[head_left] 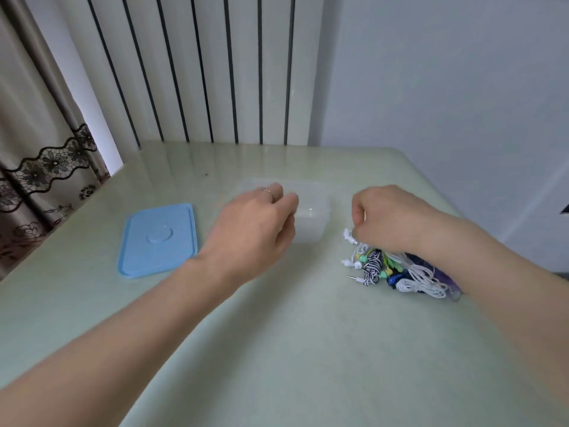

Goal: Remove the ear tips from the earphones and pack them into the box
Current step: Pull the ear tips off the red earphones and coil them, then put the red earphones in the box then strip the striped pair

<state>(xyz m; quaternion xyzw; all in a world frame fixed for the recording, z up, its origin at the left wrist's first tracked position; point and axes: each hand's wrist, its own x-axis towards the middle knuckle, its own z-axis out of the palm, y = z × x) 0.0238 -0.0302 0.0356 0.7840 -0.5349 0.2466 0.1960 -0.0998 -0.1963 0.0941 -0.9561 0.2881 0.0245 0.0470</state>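
A clear plastic box (311, 211) stands open in the middle of the table. My left hand (258, 229) hovers over its near left corner with curled fingers; what it pinches, if anything, is hidden. A tangled pile of earphones (403, 272), white, striped, green and blue, lies to the right of the box. My right hand (385, 217) is above the pile's far end, fingers closed on a white earphone (349, 235) that hangs from them.
The blue lid (158, 240) lies flat to the left of the box. The pale green table (277, 349) ends at a white radiator (215, 72) behind and a curtain (37, 149) at the left.
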